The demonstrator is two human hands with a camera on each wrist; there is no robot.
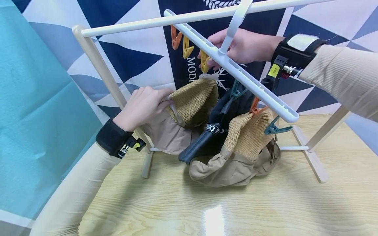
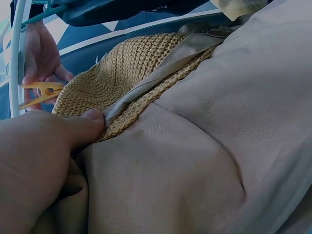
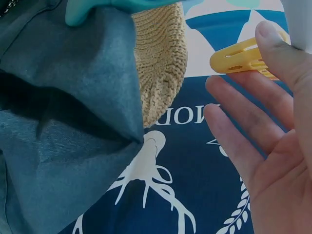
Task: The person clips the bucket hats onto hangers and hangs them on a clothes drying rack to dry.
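Note:
My left hand (image 1: 144, 105) pinches the edge of a sun hat with a tan knitted crown (image 1: 193, 100) and a pale beige cloth brim (image 1: 169, 136). In the left wrist view, the thumb lies on the knitted edge (image 2: 119, 73). Behind the white hanger bar (image 1: 260, 88), my right hand (image 1: 243, 46) pinches a yellow clothespin (image 1: 204, 62) hanging from it. The right wrist view shows the thumb on this yellow clothespin (image 3: 239, 56), with the other fingers spread below. The clothespin is close above the hat's crown.
A dark navy hat (image 1: 203, 141) and a khaki hat with a knitted crown (image 1: 236, 173) hang from teal and orange clothespins. Orange (image 1: 175, 37) and yellow (image 1: 186, 47) clothespins hang at the bar's far end. A rack with a white rail (image 1: 124, 27) stands on the wooden table (image 1: 165, 203).

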